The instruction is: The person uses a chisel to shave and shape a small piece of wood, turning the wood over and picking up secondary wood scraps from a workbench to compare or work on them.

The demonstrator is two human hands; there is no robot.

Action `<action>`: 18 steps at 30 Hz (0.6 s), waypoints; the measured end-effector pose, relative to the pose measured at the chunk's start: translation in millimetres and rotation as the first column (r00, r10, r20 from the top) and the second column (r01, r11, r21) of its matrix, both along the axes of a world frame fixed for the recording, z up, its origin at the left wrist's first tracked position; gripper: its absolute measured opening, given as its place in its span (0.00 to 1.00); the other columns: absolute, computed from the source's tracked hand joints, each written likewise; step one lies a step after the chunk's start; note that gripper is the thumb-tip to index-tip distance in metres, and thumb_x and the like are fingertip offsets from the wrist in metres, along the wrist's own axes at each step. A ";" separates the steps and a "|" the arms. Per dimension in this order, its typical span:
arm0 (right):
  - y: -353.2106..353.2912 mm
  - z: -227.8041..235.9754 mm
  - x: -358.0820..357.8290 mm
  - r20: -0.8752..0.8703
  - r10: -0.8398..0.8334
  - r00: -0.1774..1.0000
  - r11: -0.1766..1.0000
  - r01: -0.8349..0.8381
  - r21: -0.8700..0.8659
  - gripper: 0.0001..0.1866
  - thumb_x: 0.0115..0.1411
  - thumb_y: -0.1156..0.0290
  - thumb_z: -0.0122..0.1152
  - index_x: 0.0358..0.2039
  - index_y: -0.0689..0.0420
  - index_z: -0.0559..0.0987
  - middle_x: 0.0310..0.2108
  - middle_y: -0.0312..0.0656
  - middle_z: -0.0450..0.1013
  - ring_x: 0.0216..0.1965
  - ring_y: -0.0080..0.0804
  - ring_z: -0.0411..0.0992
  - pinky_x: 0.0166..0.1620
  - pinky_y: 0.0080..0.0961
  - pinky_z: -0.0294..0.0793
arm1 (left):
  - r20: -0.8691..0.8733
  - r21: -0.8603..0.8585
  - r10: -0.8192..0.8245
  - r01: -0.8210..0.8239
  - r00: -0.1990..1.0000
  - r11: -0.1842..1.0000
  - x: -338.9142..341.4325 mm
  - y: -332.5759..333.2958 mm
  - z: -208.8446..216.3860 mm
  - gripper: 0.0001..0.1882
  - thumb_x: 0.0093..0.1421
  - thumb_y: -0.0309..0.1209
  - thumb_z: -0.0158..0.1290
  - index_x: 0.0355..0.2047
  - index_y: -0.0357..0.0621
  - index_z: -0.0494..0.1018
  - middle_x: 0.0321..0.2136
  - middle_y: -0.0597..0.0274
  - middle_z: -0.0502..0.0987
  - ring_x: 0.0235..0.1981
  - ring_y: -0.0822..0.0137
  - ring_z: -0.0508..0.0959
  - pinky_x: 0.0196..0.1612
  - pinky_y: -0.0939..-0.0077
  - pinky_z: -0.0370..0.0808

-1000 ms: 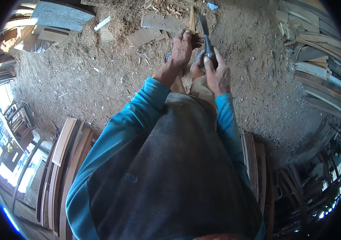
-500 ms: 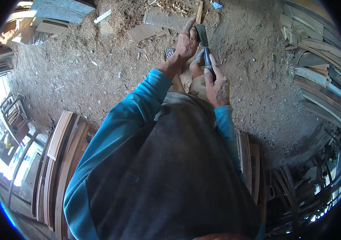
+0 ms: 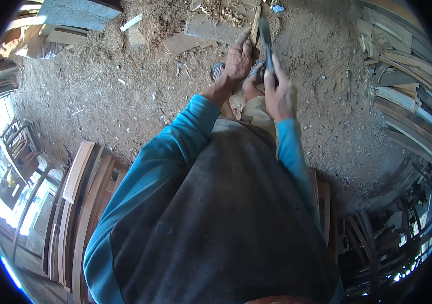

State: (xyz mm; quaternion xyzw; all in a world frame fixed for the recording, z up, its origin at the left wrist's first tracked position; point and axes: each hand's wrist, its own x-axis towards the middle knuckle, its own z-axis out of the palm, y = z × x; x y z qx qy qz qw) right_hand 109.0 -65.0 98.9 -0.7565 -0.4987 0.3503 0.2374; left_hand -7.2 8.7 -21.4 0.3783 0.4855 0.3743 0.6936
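Note:
Far ahead of me, my left hand (image 3: 238,61) is closed around a narrow strip of wood (image 3: 255,28), one finger lying along it. The strip stands up beyond the fingers, its lower part hidden by the hand. My right hand (image 3: 280,93) grips the dark handle of a broad-bladed chopping knife (image 3: 265,34). Its blade points away from me, just right of the strip, and is smeared by motion. I cannot tell whether the blade touches the wood.
Curled wood shavings (image 3: 221,11) lie on a flat board (image 3: 208,28) at the far end. My sandalled feet (image 3: 255,74) stand on the dusty floor below my hands. Stacked planks (image 3: 89,202) rise at the left, and more timber (image 3: 403,101) lines the right side.
My right hand has turned the knife more upright and shifted its blade rightward, from beside the left fingers to along the strip. My left hand keeps its hold and has barely moved.

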 end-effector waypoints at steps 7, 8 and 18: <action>-28.2 12.1 -14.6 -0.047 -0.011 0.999 0.998 0.008 -0.063 0.25 0.70 0.69 0.53 0.66 0.55 0.71 0.51 0.59 0.78 0.50 0.58 0.78 0.49 0.46 0.79 | -0.176 0.006 -0.058 0.060 0.983 0.998 1.0 1.3 1.3 0.23 0.77 0.36 0.41 0.69 0.46 0.64 0.22 0.66 0.73 0.21 0.75 0.70 0.24 0.75 0.69; -28.2 7.0 -16.0 -0.036 -0.017 0.999 1.000 0.017 -0.023 0.25 0.70 0.68 0.53 0.66 0.54 0.71 0.51 0.59 0.77 0.50 0.58 0.78 0.48 0.46 0.79 | -0.165 0.008 -0.053 0.055 0.985 0.998 1.6 0.5 4.7 0.23 0.77 0.36 0.41 0.68 0.45 0.65 0.23 0.65 0.73 0.21 0.75 0.71 0.24 0.74 0.69; 6.9 -19.1 -12.5 -0.077 -0.061 0.995 0.998 0.059 -0.027 0.26 0.70 0.64 0.52 0.67 0.52 0.70 0.49 0.63 0.77 0.46 0.60 0.79 0.47 0.49 0.79 | -0.031 0.153 -0.010 0.014 0.999 0.988 5.2 1.2 3.6 0.24 0.77 0.38 0.41 0.69 0.42 0.63 0.21 0.70 0.70 0.20 0.79 0.68 0.23 0.80 0.68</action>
